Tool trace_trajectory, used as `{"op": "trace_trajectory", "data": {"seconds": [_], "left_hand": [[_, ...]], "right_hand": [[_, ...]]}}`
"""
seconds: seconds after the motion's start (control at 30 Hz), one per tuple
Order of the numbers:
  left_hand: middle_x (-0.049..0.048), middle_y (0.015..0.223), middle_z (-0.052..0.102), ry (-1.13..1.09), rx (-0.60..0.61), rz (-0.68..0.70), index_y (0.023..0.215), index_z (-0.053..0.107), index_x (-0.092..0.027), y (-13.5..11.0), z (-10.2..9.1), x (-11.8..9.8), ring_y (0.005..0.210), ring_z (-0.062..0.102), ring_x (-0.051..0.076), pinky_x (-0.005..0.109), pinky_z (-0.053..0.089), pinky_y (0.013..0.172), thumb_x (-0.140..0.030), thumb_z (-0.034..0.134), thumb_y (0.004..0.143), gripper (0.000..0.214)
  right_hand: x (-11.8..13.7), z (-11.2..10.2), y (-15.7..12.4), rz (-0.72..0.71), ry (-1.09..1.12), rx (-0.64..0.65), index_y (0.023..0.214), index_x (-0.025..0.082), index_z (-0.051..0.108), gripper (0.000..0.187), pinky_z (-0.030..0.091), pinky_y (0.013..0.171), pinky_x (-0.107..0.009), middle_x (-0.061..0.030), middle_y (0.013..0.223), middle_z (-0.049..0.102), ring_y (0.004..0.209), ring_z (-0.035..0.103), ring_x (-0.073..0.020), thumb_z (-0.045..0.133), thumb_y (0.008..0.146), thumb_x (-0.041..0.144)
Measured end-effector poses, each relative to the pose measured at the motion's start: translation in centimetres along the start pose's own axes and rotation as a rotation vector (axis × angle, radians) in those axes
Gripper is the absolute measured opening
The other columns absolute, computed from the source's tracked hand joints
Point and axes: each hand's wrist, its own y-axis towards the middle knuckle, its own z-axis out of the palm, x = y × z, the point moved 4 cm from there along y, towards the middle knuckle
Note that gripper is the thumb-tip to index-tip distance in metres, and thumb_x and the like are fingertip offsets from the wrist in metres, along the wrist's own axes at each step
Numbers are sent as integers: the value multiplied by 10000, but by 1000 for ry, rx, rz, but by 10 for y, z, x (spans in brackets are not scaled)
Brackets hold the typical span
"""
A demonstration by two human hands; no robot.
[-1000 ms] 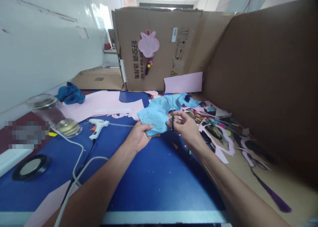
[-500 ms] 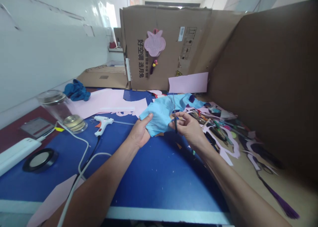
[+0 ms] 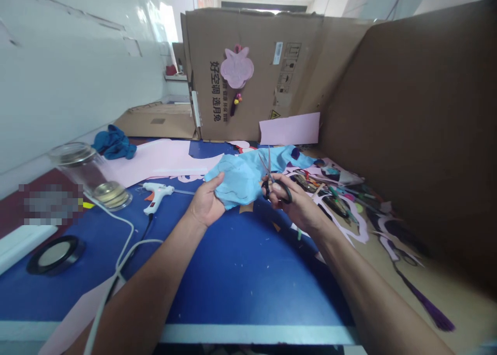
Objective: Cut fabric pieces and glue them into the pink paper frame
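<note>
In the head view a light blue piece of cloth [image 3: 237, 181] with a faint curved outline drawn on it lies across my left hand [image 3: 209, 202]. My left thumb presses on its near left edge, the other fingers under it. Black-handled scissors [image 3: 267, 166] are in my right hand [image 3: 297, 200], fingers in the loops, blades parted and pointing up and away. The blades stand by the cloth's right side; whether they touch it I cannot tell. More light blue cloth [image 3: 281, 157] with dark purple patches stretches behind the blades.
A white glue gun [image 3: 157, 194], a glass jar [image 3: 87, 171], black tape [image 3: 55, 254] and white cables [image 3: 126, 251] are on the left. Pink paper [image 3: 155, 161] lies behind. Paper scraps and tools [image 3: 341, 210] crowd the right. Cardboard [image 3: 306, 86] walls stand at the back and right.
The scissors have turned and their blades have spread apart, away from the cloth's edge. My left hand has shifted slightly left with the cloth, which now shows more of its drawn outline.
</note>
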Motion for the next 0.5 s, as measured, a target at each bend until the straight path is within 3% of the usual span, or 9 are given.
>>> {"op": "trace_trajectory", "data": {"seconds": [0.17, 0.5], "left_hand": [[166, 1262, 808, -9, 3, 31, 1494, 627, -152, -1, 0, -12, 1275, 737, 313, 526, 545, 1161, -187, 587, 1015, 483], [175, 1288, 794, -14, 25, 50, 1423, 672, -154, -4, -1, -26, 1347, 691, 328, 500, 553, 1158, -179, 606, 994, 435]], "right_hand": [[-1, 1, -1, 6, -23, 125, 1168, 271, 693, 463, 400, 641, -270, -15, 984, 703, 731, 527, -152, 857, 843, 558], [-7, -2, 4, -11, -161, 142, 1121, 267, 753, 420, 397, 629, -261, -23, 954, 693, 820, 571, -184, 878, 826, 539]]}}
